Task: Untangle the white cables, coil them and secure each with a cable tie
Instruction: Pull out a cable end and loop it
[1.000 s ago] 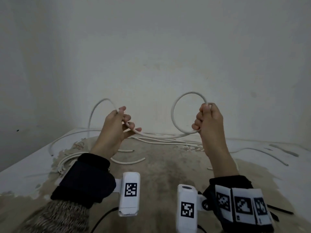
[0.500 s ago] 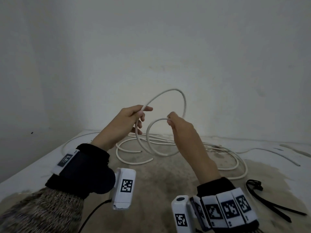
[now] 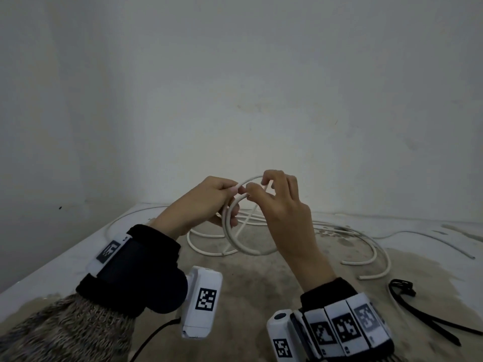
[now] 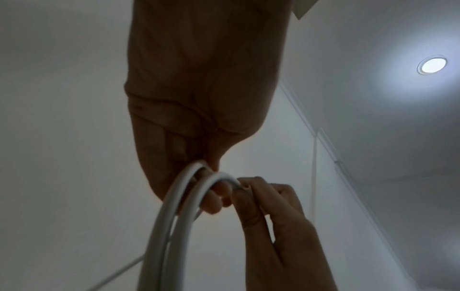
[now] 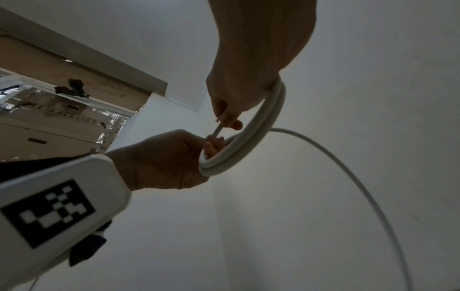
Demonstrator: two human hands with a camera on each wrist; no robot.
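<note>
White cable (image 3: 236,241) hangs in a small coil of two or three rounds between my hands, held up above the surface (image 3: 261,278) and in front of the pale wall (image 3: 235,87). My left hand (image 3: 201,205) grips the left side of the coil, its fingers (image 4: 211,202) curled round the stacked turns so that they lie side by side against my palm. My right hand (image 3: 282,207) meets it at the top of the coil; thumb and forefinger pinch the cable there, close against my left fingertips, while the other right fingers are loosely bent above. From the right wrist view the turns run pressed together from my left hand up to the heel of my right, and a single strand (image 5: 348,177) leaves the coil and sweeps away downward in a wide arc. Below my hands the rest of the white cables (image 3: 352,239) lie loose on the surface in open loops and curves, some crossing each other, with a few cut ends showing. Farther right and nearer to me, a bundle of black cable ties (image 3: 418,307) lies flat on the surface, well apart from the coil. The surface itself is stained brown in the middle and paler toward its edges. Both wrists carry bands with white marker blocks.
</note>
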